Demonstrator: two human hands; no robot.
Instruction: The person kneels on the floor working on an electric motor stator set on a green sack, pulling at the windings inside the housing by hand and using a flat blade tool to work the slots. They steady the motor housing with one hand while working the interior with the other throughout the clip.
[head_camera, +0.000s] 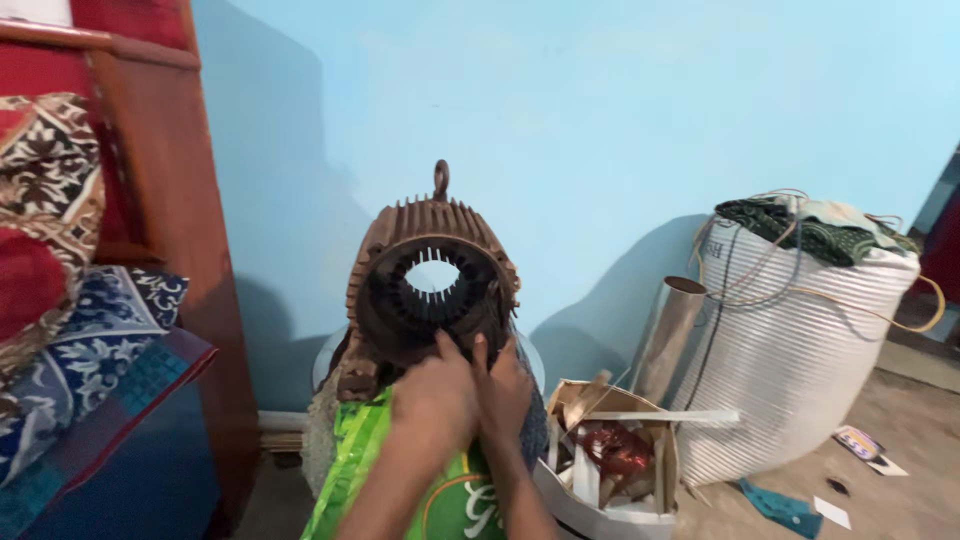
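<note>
A rusty brown motor stator housing (430, 285), finned on the outside with a lifting eye on top, stands facing me with its slotted bore showing. It rests on a green plastic sack (355, 465). My left hand (432, 395) and my right hand (503, 388) are pressed side by side against the lower front rim of the housing, fingertips reaching up to the bore's edge. Whether either hand holds anything small is hidden.
A big white woven sack (800, 370) with cloth and wires on top stands at the right. A shiny metal tube (668, 335) leans beside it. A cardboard box (610, 465) of scraps sits near my right arm. A wooden bed frame (175, 250) with patterned bedding fills the left.
</note>
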